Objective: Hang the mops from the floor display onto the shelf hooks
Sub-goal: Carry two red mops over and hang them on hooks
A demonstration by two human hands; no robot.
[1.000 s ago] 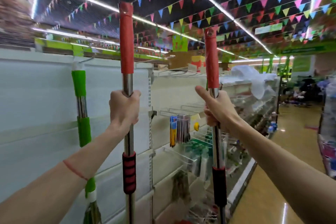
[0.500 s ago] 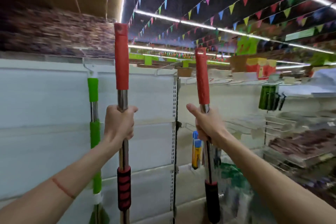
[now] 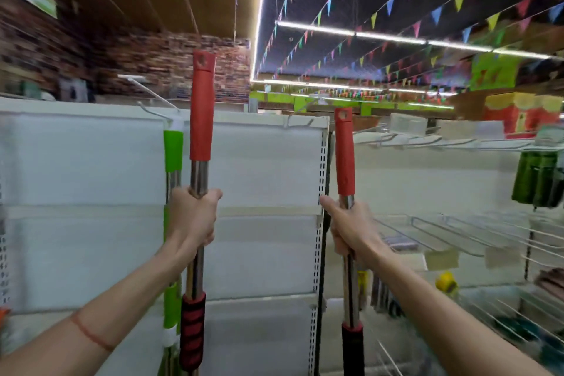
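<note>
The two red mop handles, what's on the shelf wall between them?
In the head view, between the left red-handled mop and the right red-handled mop: bare white back panel, an empty wire hook and the perforated upright.

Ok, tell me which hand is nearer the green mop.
Left. The left hand grips a red mop handle right beside the hanging green mop, overlapping its pole. The right hand holds another, well to its right.

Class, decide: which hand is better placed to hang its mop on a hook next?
Left. The left hand holds its red mop higher, with the tip level with the empty hook.
</note>
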